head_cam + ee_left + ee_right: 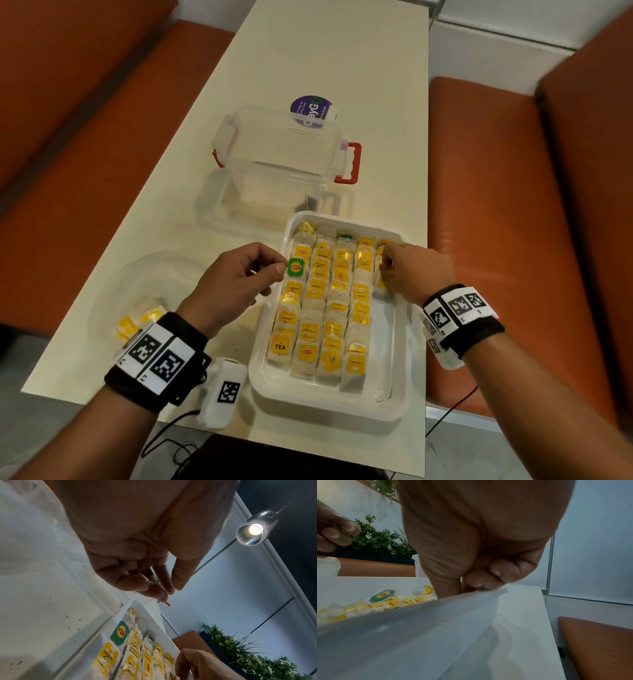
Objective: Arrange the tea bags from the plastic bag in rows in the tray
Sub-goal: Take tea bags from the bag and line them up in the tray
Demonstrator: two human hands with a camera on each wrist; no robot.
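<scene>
A white tray (pixel 397 394) lies in front of me, filled with rows of tea bags, most with yellow tags. One green-tagged tea bag (pixel 296 267) (pixel 120 632) sits in the left column. My left hand (pixel 279 270) (pixel 171 590) hovers just left of that tag, fingers curled and thumb against the index tip; I cannot see anything between them. My right hand (pixel 387 265) (pixel 467 586) reaches into the tray's far right column and pinches a yellow-tagged tea bag (pixel 381 255) there. The clear plastic bag (pixel 113 291) lies at the left with a few tea bags (pixel 137 322) inside.
A clear box with red handles (pixel 284 154) stands behind the tray, its lid (pixel 274 209) flat beside it. A purple round label (pixel 310 109) shows beyond. Orange benches (pixel 496 240) flank the narrow cream table (pixel 342 51). A white marked device (pixel 224 394) hangs at the front edge.
</scene>
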